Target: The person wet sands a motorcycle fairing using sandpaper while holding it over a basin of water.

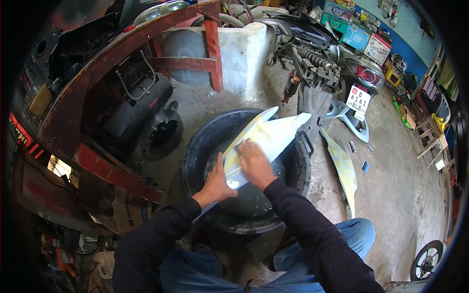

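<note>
A pale motorcycle body panel (279, 137) with yellowish patches lies slanted over a round black tub (244, 228), its pointed far end reaching past the rim. My left hand (216, 186) is closed on the panel's near left edge, thumb along the side. On the panel's upper face my right hand (255, 165) presses down with bent fingers. A small dark edge shows by those fingertips, but what they hold is mostly hidden. Some water seems to stand in the tub's bottom.
A second pale panel (342, 166) lies on the concrete floor right of the tub, beside small blue pieces (365, 167). Ahead stands a partly stripped motorcycle (312, 58). A red frame (117, 44) and a black tank (141, 97) stand at the left.
</note>
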Available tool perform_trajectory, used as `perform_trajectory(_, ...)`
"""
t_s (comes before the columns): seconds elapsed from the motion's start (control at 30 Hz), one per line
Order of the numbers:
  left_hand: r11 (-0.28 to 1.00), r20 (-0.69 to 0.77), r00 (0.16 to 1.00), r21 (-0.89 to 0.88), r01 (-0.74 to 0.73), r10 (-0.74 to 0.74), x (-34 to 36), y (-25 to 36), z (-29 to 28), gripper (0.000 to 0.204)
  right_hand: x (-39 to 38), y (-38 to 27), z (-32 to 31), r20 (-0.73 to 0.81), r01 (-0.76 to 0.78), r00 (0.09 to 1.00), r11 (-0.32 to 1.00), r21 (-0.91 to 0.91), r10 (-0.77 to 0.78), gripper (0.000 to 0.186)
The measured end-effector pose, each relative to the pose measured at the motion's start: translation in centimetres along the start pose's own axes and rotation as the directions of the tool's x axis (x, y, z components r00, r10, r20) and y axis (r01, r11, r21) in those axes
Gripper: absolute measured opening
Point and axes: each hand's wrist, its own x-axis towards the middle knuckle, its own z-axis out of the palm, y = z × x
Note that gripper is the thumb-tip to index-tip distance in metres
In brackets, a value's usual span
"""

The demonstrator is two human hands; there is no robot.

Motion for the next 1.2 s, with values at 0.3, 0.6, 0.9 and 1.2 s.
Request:
perform_trajectory(0.3, 0.999, 0.018, 0.999, 0.000, 0.032, -0.032, -0.1, 0.7, 0.2, 0.147, 1.1, 0.9, -0.8, 0.008, -0.037, 0.999, 0.999, -0.029, 0.037, 0.037)
perform_trajectory(0.6, 1.000, 0.026, 0.999, 0.010, 0.028, -0.028, -0.4, 0.9, 0.5, 0.147, 1.4, 0.8, -0.7, 0.018, -0.207, 0.978, 0.973, -0.105, 0.210, 0.041)
perform_trajectory(0.9, 0.999, 0.042, 0.998, -0.005, 0.054, -0.054, -1.0, 0.5, 0.4, 0.147, -0.2, -1.3, -0.4, 0.067, -0.077, 0.994, 0.992, -0.096, 0.084, 0.041)
perform_trajectory(1.2, 0.999, 0.046, 0.998, -0.027, 0.046, -0.044, -0.6, 0.3, 0.5, 0.148, -0.6, -1.4, -0.1, 0.057, 0.042, 0.998, 0.997, -0.066, -0.039, 0.039)
